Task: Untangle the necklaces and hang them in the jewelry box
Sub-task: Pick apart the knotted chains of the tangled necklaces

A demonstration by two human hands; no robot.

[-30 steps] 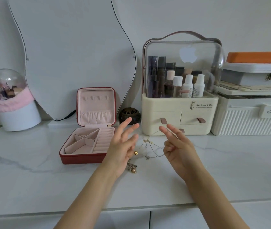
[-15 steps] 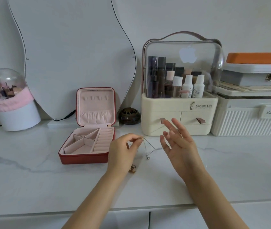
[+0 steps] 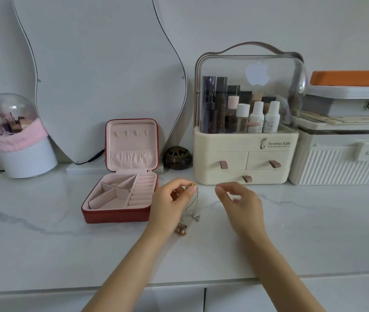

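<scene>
Far to the left of the fingers stands a white pot (image 3: 24, 158) with a pink fluffy rim and a clear dome. A tall wavy mirror (image 3: 102, 70) leans on the wall behind.

Just left of the left hand (image 3: 170, 202) sits the red jewelry box (image 3: 122, 194). Its lid is up, and small hooks show near the top of the pink lid. No chain hangs there yet.

The left hand's fingers (image 3: 189, 188) pinch a gold clasp at the top of the necklaces (image 3: 193, 204). Thin chains hang down from that pinch. A small silver bead dangles at the bottom. Under the left wrist, a gold lump of charms (image 3: 181, 229) lies on the white worktop (image 3: 44, 244); I cannot tell if it is still joined to the chains above.

The right hand (image 3: 238, 200) is a little to the right of the chains. Its thumb and first finger are pressed together, as if they hold a very thin chain. The chain is too fine to see there, so I cannot tell if they hold anything.

What could go wrong? If the hands pull apart too hard, the knot could get tighter, or a thin chain could snap. If the left pinch slips, the chains would drop and bunch up again.

Behind the right hand stands a cream makeup case (image 3: 244, 154) with bottles and drawers. Further right is a white ribbed box (image 3: 341, 165).
</scene>
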